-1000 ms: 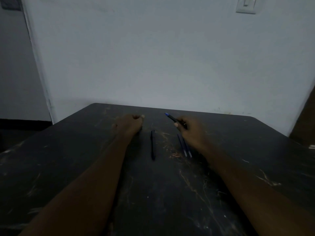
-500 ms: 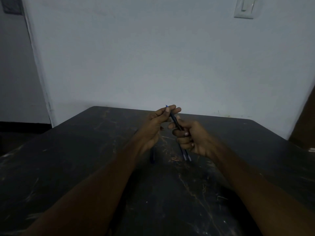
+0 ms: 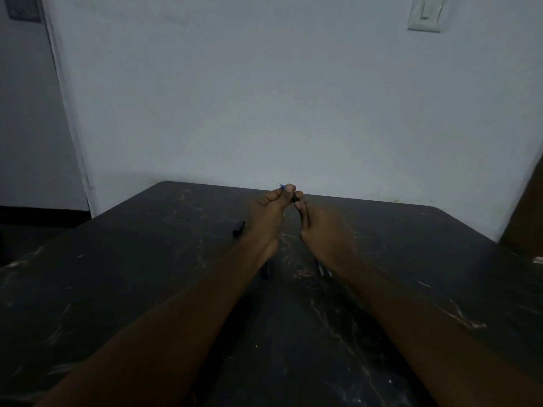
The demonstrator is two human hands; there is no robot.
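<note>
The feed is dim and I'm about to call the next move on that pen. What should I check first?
1. Pen held by both hands: left hand pinches near the tip, right hand grips the barrel: ok.
2. Blue tip bare, showing past the left hand: ok.
3. Black cap lies on the table, apart from the left hand: ok.
4. Spare pens lie flat by the wrists: ok.
5. Barrel joint loosened: cannot tell, the hands hide it.

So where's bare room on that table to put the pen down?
Bare table left of the cap and left hand, and right of the right hand out to the edge. Crowded below the held pen, between the wrists: one loose pen and a pair lie there.
</note>
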